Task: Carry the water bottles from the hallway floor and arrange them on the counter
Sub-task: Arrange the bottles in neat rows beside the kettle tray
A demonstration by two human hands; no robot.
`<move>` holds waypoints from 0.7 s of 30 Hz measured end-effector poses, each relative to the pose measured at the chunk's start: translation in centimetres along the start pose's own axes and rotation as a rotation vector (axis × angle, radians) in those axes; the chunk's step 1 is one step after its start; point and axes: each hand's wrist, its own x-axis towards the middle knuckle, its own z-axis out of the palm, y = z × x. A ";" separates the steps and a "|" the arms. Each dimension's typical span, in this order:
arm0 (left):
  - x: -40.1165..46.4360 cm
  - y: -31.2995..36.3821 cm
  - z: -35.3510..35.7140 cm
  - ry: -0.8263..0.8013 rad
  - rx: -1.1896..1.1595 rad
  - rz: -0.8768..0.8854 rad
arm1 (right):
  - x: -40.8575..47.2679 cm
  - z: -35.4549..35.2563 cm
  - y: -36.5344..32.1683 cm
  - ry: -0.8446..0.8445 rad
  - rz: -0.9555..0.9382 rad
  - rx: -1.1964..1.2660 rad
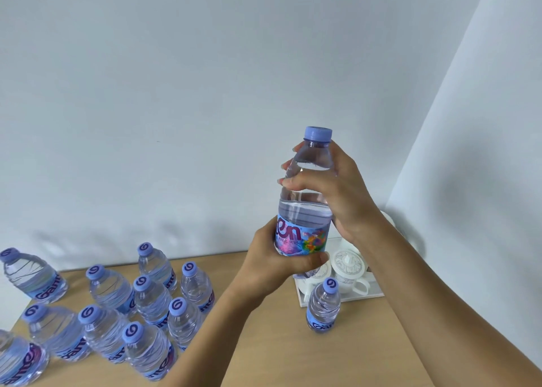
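Nearest, at 7 to 8 o'clock on the wooden counter (264, 342): a cluster of upright small bottles (146, 313) with lilac caps, standing close together. At 5 o'clock, one lone small bottle (324, 306), upright, just in front of a white tray (378, 292) carrying white lidded cups (350, 266). Above centre, held up over the counter: a larger bottle (305, 204), upright. Left hand (274, 265) wrapped around its labelled lower body; right hand (334, 187) closed around its shoulder below the cap. Beyond, plain white wall (205, 78).
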 end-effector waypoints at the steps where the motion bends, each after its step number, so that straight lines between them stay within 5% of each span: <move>1: 0.0 0.0 0.2 0.034 0.004 0.006 | 0.0 0.1 0.0 0.018 -0.001 -0.048; 6: 0.1 -0.5 1.5 0.261 0.069 0.049 | -0.8 1.3 1.1 0.221 -0.069 -0.229; 9: -0.1 -0.6 2.1 0.251 0.071 0.043 | -0.8 1.6 1.4 0.293 -0.082 -0.235; 15: -0.4 0.3 0.7 -0.054 -0.009 -0.014 | -0.2 -0.4 0.2 0.063 0.012 -0.042; 21: -0.6 0.1 2.0 0.100 0.030 0.041 | -0.7 -0.8 -0.3 0.040 0.011 -0.133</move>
